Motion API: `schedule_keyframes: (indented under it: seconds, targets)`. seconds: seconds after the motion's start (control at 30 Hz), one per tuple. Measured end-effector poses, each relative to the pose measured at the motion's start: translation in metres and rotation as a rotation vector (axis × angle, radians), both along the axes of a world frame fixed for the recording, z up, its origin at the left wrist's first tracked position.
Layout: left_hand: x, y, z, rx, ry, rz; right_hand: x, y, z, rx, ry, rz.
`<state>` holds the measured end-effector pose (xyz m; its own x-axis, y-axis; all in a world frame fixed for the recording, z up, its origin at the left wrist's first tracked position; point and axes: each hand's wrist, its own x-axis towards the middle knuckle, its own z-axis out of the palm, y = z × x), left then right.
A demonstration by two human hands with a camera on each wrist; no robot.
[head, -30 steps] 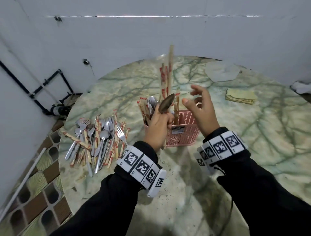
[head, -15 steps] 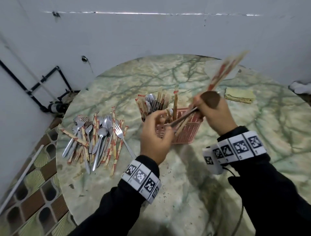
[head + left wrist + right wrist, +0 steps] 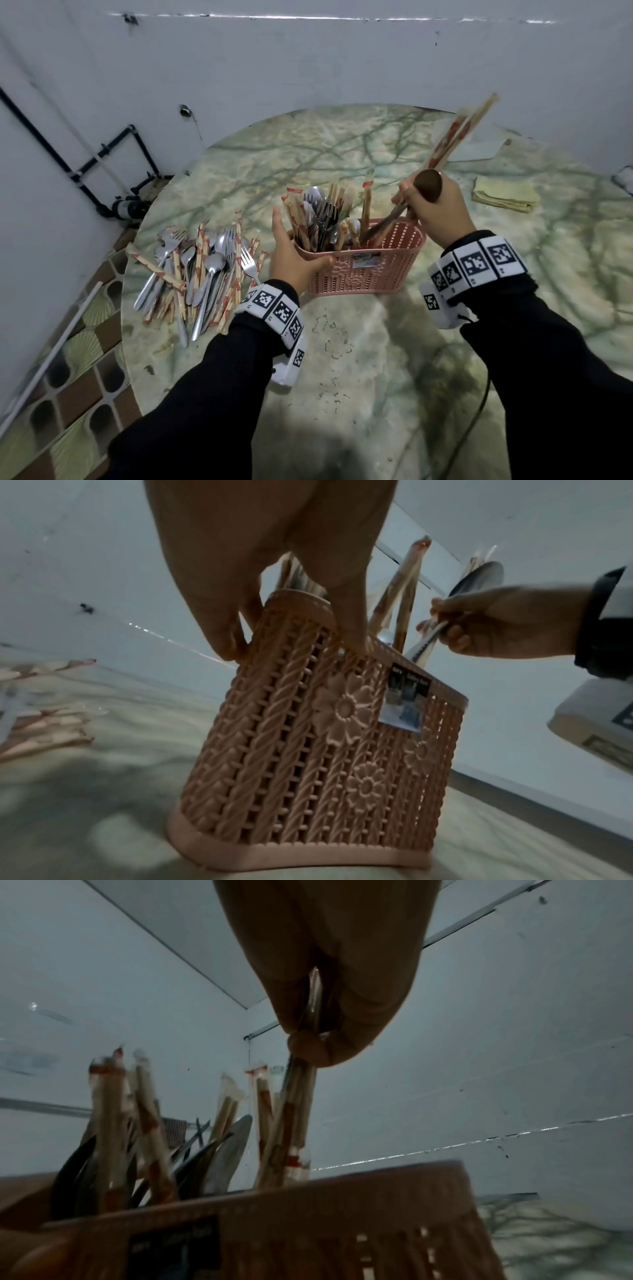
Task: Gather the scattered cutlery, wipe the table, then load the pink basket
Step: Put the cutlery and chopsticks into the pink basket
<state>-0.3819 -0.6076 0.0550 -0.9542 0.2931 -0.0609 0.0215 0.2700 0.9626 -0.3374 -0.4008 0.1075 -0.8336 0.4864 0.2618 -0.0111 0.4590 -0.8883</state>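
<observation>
My left hand (image 3: 291,255) grips the pink basket's (image 3: 363,274) rim; my right hand (image 3: 436,209) clutches a spoon (image 3: 426,186) and wrapped chopsticks (image 3: 459,133), their lower ends in the basket.

Dim, flat light; wrist views dark, blurred, bowed at edges.

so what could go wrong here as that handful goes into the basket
1. The right hand grips a spoon and wrapped chopsticks together at a slant; the loose bundle could splay and a piece might miss the pink basket.
2. The basket's left side is already crowded with upright cutlery, so incoming ends may snag.
3. The left hand holds only one corner of the rim; a hard push could tip the basket.
</observation>
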Motion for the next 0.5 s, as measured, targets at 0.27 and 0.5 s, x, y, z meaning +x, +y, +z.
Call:
schedule_keyframes:
  seconds: [0.27, 0.5]
  targets:
    - [-0.004, -0.002, -0.004, -0.018, 0.03, -0.006, -0.011, -0.026, -0.011, 0.028, -0.147, 0.116]
    - [-0.011, -0.002, -0.01, -0.112, 0.017, -0.008, -0.001, -0.028, -0.011, 0.016, -0.287, 0.143]
